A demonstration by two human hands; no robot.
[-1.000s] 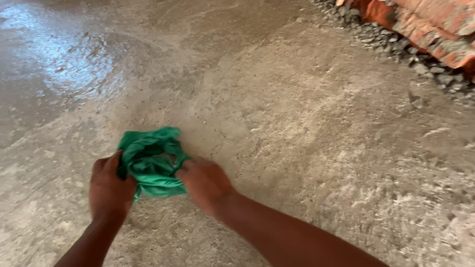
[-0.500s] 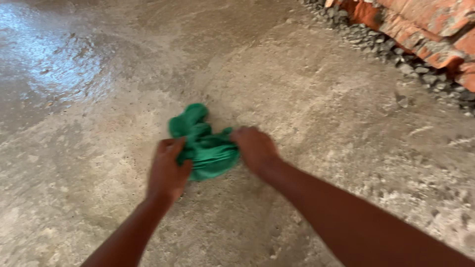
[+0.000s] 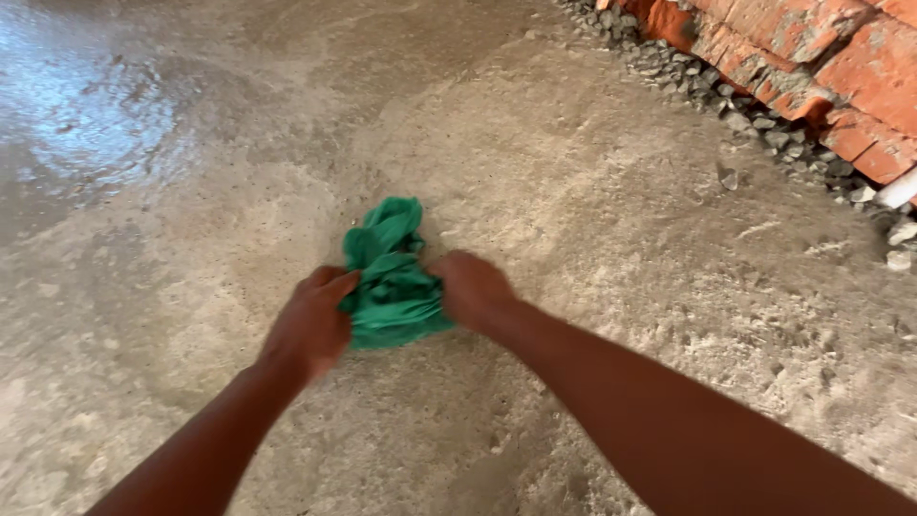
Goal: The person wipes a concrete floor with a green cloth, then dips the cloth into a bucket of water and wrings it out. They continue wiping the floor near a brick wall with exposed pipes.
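From the head view, the left hand [image 3: 310, 325] and the right hand [image 3: 470, 289] both squeeze a bunched green cloth [image 3: 390, 279] between them on the rough floor [image 3: 592, 210]. Each grip is pinching the cloth. Bricks [image 3: 841, 67] and small stones [image 3: 755, 119] lie far off, up and right of the grip.

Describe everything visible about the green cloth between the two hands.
The green cloth is a bright green, thin-looking fabric, bunched into a crumpled wad with deep folds. It lies on the rough, dusty concrete floor, with one twisted end sticking up and away from the person. The left hand presses against its left side and the right hand grips its right side, so both touch it. Its lower part spreads flat between the hands. No print, seam or label can be made out.
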